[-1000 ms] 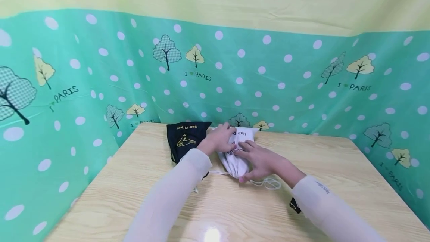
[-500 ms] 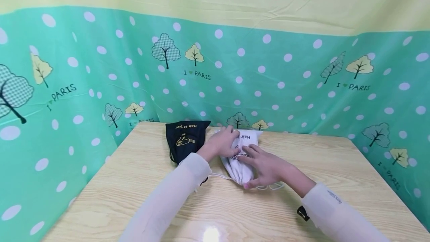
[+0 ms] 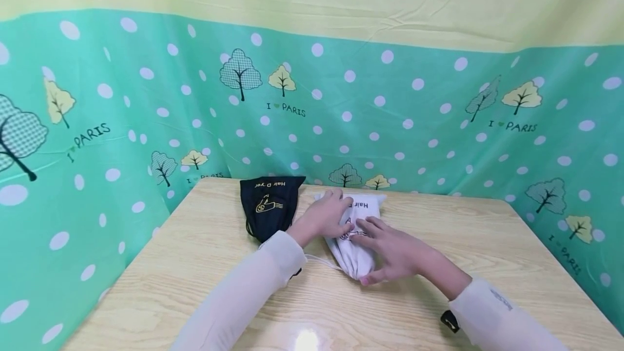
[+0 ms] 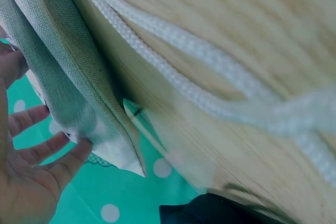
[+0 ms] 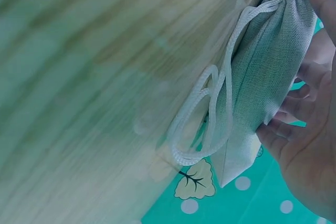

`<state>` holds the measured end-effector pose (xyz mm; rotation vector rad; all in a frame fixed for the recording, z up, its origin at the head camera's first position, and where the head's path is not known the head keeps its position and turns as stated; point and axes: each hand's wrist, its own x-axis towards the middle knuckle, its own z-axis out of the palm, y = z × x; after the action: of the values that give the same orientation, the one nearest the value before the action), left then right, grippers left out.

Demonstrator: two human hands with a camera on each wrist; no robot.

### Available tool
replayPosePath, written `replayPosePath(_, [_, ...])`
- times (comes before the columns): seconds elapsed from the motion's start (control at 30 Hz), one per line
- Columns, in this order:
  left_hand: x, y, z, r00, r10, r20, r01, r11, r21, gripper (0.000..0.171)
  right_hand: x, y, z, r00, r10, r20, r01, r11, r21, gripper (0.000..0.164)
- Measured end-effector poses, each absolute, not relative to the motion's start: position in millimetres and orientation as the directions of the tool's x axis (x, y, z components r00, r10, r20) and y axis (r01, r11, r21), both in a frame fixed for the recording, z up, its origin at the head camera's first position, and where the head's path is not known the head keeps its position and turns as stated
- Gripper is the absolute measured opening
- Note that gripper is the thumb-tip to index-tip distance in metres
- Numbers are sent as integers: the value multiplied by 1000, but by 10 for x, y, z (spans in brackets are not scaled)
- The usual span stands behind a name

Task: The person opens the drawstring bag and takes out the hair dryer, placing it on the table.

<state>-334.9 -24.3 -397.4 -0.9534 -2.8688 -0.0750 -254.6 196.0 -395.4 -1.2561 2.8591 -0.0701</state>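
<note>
A white drawstring bag (image 3: 356,258) printed "Hair Dryer" lies on the table, its gathered neck toward me and its print upside down. My left hand (image 3: 327,214) rests on its left side with relaxed fingers. Across the lower right part spreads my right hand (image 3: 398,253), thumb by the neck. In the right wrist view, those fingers lightly touch the grey-white cloth (image 5: 268,66). White cord (image 5: 228,93) loops beside the bag there. The left wrist view has fingertips (image 4: 81,150) against the bag's side, with a blurred cord (image 4: 194,98) in front.
Left of the white bag lies a black drawstring bag (image 3: 268,210) with gold "Hair Dryer" print, partly behind my left sleeve (image 3: 258,286). The wooden table (image 3: 487,232) runs back to a green dotted curtain (image 3: 390,140). A small black piece (image 3: 449,320) shows at my right sleeve.
The white bag has slid toward me and slightly to the right, with both hands moving along on it. The black bag stays where it was.
</note>
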Motion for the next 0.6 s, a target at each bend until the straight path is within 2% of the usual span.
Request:
replayPosePath(0.4, [-3190, -150, -3986, -762, 633, 138, 628, 774, -81, 68, -2372, 2066, -3969, -659, -752, 32, -752, 659, -5, 98])
replayPosePath(0.6, [-3065, -116, -4007, -765, 631, 129, 623, 776, -103, 68, -2270, 2121, -3970, -647, -761, 35, -762, 648, -10, 96])
